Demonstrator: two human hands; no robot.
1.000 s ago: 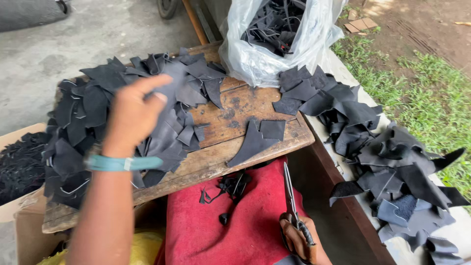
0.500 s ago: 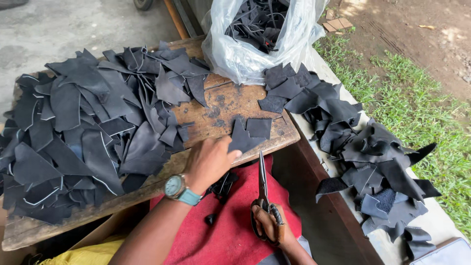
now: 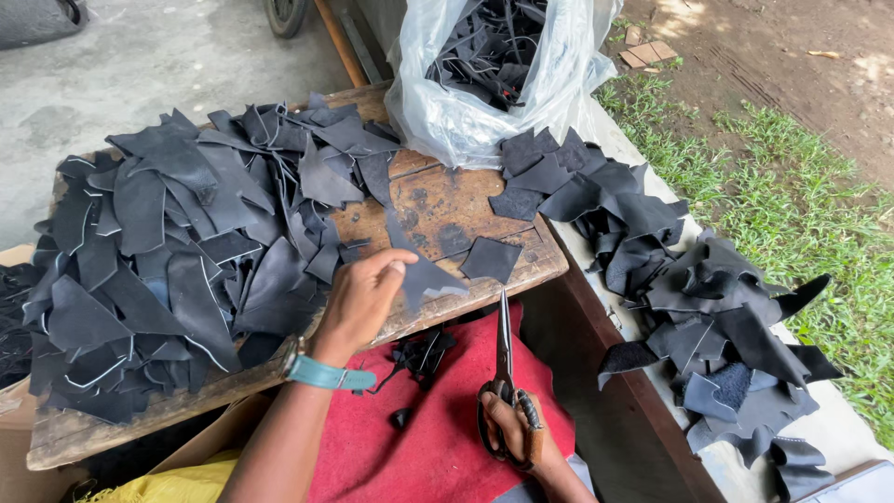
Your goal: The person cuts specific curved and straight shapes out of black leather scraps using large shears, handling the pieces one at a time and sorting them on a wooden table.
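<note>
— What are the hands doing?
— The left hand (image 3: 358, 303) pinches a black leather piece (image 3: 424, 278) over the wooden surface (image 3: 447, 200)'s front edge. The right hand (image 3: 521, 438) grips scissors (image 3: 504, 373), blades seemingly closed, above red cloth (image 3: 438, 438).
— Around them?
— A scrap pile (image 3: 168, 261) left, plastic bag (image 3: 466, 112) behind.

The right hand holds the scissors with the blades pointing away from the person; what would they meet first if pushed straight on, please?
Probably the near edge of the wooden table, just beside the small square black piece; depth is uncertain.
</note>
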